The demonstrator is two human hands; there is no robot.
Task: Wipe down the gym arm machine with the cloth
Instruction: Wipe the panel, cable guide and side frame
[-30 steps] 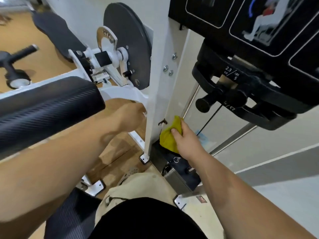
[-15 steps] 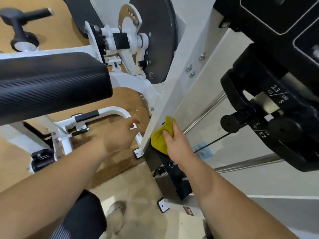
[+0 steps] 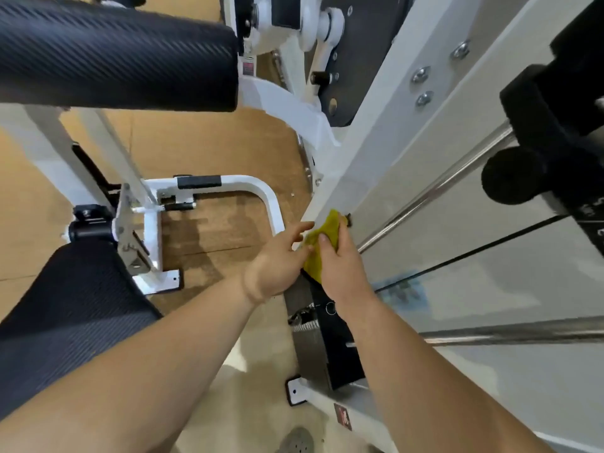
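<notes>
Both hands (image 3: 343,269) touch cloth (image 3: 330,225), seemingly against white upright (image 3: 369,142), above tan floor (image 3: 202,152).

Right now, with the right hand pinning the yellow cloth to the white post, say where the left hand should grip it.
Pinch the loose lower-left edge of the yellow cloth, coming in from the left. The right hand covers its right side and holds it against the white post, so only that edge looks free, and the left hand is beside it, fingers open.

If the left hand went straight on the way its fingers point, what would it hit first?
The left hand would likely meet the crumpled yellow cloth, held by the right hand against the white metal post; depth unclear.
</notes>
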